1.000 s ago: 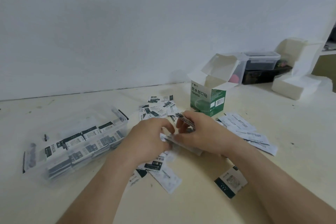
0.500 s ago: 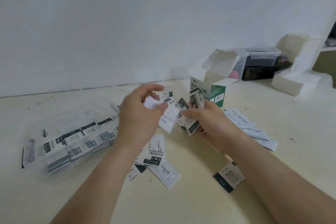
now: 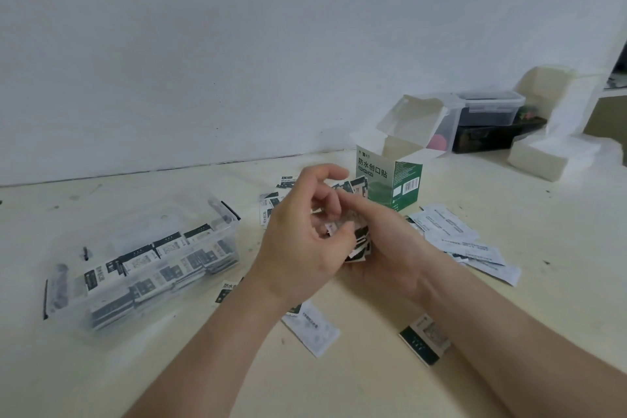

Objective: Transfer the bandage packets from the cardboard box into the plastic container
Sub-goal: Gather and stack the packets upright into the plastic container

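Just now the bandage packets sit stacked in the curled right hand at frame centre. The left hand, its fingers bent, seems to pinch the top one. The plastic container lies leftward, nearer the left hand; knuckles hide the stack's upper end

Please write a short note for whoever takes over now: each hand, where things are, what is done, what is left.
Right hand holds a stack of dark-and-white bandage packets. Left hand has its thumb on that stack; grip unclear. Open green-and-white cardboard box stands behind the hands. Done: clear plastic container, at left, holds many packets. Left: the held stack and loose packets on the cream table.
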Demonstrator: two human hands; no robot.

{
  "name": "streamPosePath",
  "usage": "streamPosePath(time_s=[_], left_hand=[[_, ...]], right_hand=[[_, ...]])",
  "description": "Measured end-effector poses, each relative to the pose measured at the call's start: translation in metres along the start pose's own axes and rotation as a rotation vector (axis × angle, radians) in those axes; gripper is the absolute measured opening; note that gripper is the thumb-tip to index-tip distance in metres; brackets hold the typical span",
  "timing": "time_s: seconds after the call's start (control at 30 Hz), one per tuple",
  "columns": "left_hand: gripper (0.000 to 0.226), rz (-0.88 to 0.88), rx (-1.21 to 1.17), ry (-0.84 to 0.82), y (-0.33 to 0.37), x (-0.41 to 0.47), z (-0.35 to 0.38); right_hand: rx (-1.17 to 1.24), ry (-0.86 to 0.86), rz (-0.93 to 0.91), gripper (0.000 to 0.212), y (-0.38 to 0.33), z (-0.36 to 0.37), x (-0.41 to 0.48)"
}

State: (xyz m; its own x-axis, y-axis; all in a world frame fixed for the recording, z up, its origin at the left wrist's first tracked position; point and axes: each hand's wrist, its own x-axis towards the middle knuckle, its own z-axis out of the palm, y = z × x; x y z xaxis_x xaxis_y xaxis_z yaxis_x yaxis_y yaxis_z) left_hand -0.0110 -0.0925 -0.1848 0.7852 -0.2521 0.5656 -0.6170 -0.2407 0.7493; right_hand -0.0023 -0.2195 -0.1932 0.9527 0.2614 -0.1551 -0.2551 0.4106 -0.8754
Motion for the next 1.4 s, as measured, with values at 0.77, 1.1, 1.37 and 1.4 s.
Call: streamPosePath(time_s=[0.77,1.1,1.37,1.4], left_hand=[[0.08,-0.007,0.453,-0.368,-0.006,0.001,-0.015],[0.025,-0.139,0.433,-0.309,0.002,0.012,-0.035],[0.082,-0.456,1.076,-0.872,0.012,0.003,-0.051],[0.082,-0.458,1.052,-0.867,0.01,0.004,-0.049]], right_hand=[[-0.493,-0.125,-0.092,0.008,0.001,-0.006,0.0],[-0.579,-0.234,0.084,0.02,-0.017,-0.013,-0.011],[-1.102,0.017,-0.061,0.019,-0.01,-0.011,-0.002],[-1.109,0.017,-0.067,0.018,-0.009,-0.011,-0.002]])
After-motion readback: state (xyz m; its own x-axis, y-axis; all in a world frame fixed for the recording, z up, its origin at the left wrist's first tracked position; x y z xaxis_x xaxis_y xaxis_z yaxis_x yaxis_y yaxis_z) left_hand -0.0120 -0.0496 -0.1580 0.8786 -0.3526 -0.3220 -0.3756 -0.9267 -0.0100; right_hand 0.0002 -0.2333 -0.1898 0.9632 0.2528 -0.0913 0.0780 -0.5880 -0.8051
